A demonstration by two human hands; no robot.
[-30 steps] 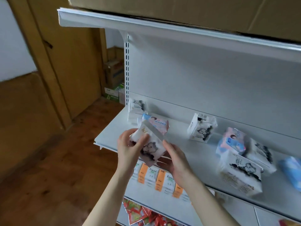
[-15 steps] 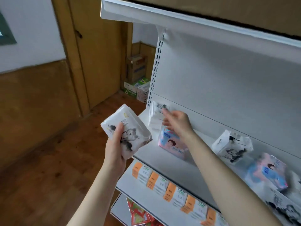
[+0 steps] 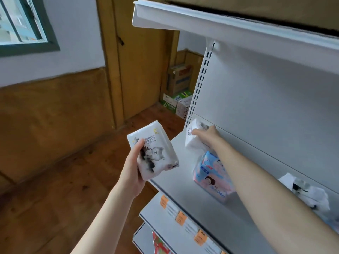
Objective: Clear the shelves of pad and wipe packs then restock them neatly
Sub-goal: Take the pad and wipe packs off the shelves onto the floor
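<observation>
Reaching into the far left corner of the shelf, the right hand has thumb and fingers closed on the corner pack, a white one standing upright against the back panel, beside the slotted post. The left hand grips a cat-print pack out past the shelf's left end, its long axis tilted from near right to far left. A pink-and-blue pack lies just near of the corner pack, under the right forearm. With the left hand full, I'd say the right must draw its pack up and nearward, over that pink one.
</observation>
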